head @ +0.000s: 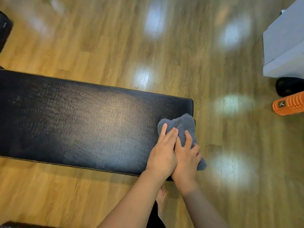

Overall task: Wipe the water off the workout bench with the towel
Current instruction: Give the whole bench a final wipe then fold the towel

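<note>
A long black padded workout bench (82,122) runs from the left edge to the middle of the view, its leather top shiny under the lights. A crumpled grey towel (179,124) lies on the bench's right end and hangs partly over that end. My left hand (162,153) and my right hand (187,158) lie side by side, palms down, pressing on the towel with fingers stretched forward. The left hand partly overlaps the right. No water drops are clear enough to make out on the bench.
Wood-look floor surrounds the bench. An orange foam roller (289,104) and a dark round object (289,86) lie at the right edge below a white box-like unit (283,46). A dark object (5,30) sits at the top left. My bare foot (161,199) stands below the bench.
</note>
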{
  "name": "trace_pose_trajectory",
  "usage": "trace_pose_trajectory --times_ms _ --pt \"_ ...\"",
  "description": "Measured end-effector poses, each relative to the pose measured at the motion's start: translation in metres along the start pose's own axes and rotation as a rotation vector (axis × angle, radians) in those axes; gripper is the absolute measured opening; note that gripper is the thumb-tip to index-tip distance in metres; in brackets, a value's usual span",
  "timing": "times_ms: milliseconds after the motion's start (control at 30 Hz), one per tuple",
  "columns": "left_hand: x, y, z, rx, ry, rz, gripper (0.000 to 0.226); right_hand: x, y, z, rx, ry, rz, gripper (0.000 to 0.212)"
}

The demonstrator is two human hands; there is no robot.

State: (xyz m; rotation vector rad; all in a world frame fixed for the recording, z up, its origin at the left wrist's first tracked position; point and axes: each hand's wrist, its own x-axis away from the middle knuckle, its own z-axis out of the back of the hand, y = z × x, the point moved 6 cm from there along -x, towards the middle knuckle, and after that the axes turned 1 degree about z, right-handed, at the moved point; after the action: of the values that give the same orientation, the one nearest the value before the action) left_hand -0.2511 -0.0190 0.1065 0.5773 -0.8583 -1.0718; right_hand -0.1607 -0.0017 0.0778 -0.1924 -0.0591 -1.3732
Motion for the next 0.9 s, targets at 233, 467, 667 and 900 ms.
trace_pose_trajectory --times_ms 233,467,667,900 --pt "0.052 -0.059 0.046 -0.047 0.000 0.008 0.056 0.055 -0.066 -0.003 -0.114 -0.055 -0.004 0.054" --pt "0.111 -0.116 0.096 -0.036 0.172 0.150 0.061 0.103 -0.143 -0.006 -0.134 -0.235 0.144 0.044" --pt "0.142 -0.103 0.115 0.143 0.477 0.351 0.049 0.110 -0.145 0.015 -0.205 -0.413 0.284 0.031" --pt "0.140 -0.040 0.107 0.814 0.626 0.706 0.047 0.093 -0.115 0.069 -0.341 -0.404 0.328 0.050"
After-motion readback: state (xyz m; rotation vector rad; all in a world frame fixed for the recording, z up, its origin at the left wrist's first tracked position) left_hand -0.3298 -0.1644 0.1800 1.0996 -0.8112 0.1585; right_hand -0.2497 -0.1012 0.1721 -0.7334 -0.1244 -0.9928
